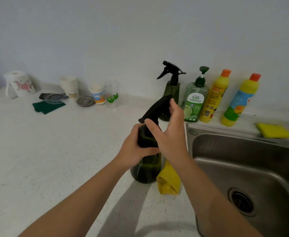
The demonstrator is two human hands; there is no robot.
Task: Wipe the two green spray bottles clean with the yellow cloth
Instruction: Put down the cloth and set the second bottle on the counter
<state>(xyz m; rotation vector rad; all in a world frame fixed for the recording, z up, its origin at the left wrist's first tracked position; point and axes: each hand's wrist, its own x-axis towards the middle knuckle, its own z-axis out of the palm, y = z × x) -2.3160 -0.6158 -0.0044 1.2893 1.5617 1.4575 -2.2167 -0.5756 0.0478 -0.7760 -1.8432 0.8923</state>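
Observation:
A dark green spray bottle (146, 170) with a black trigger head stands on the counter near the sink's left edge. My left hand (133, 147) grips its upper body. My right hand (169, 132) holds the black trigger head and neck from the right. The yellow cloth (168, 180) lies crumpled on the counter just right of this bottle, partly under my right forearm; neither hand holds it. The second green spray bottle (172, 90) stands upright at the back by the wall, behind my hands.
A steel sink (243, 151) fills the right side, with a yellow sponge (274, 130) on its rim. A green dish-soap pump bottle (195, 101) and two yellow cleaner bottles (214, 98) line the wall. Cups (70, 86), a paper roll (18, 83) and a green scouring pad (48, 106) sit back left.

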